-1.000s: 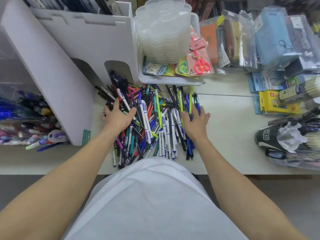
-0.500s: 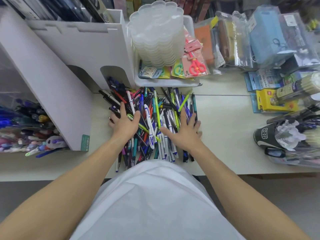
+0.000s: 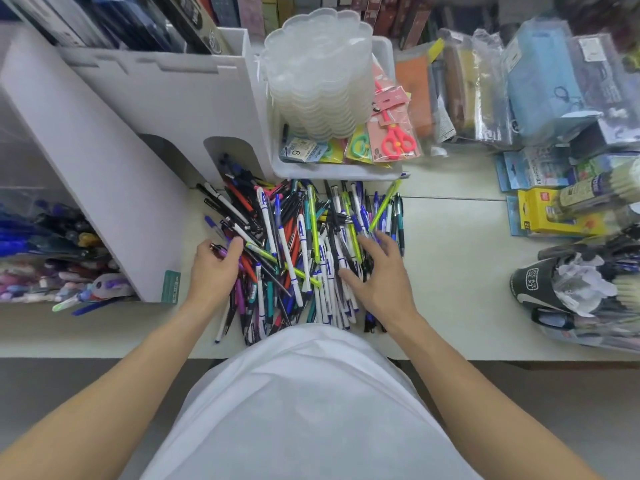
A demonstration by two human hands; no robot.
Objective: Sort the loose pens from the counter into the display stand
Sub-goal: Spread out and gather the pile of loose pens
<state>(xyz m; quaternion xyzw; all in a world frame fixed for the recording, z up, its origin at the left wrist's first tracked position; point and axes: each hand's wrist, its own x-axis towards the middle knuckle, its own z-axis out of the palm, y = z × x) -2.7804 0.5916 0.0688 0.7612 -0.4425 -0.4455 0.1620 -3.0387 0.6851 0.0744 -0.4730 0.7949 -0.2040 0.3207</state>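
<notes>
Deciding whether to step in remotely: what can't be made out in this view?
- Head view: pens under left hand; its curled fingers hide the grip.
- Pile of pens: lower layers buried, near end hidden by white shirt.
- Display stand: its side panel hides the slots.
- Bagged goods: blurred, cut off.

The tabletop (image 3: 450, 271) is bare right of the pens (image 3: 304, 251), up to the yellow box (image 3: 550, 216) and the bagged goods (image 3: 588, 292) at the right edge. A narrow bare strip lies left of the pens, bounded by the stand (image 3: 104, 161), whose slanted side wall closes off the left. Behind the pens, the white tray (image 3: 332, 173) with stacked clear tubs (image 3: 318, 74) blocks the rear right; two arched openings in the stand's lower front, the right one (image 3: 230, 157) touching the pens, are the only gaps at the rear left. The near tabletop edge is open on either side of the pens.
</notes>
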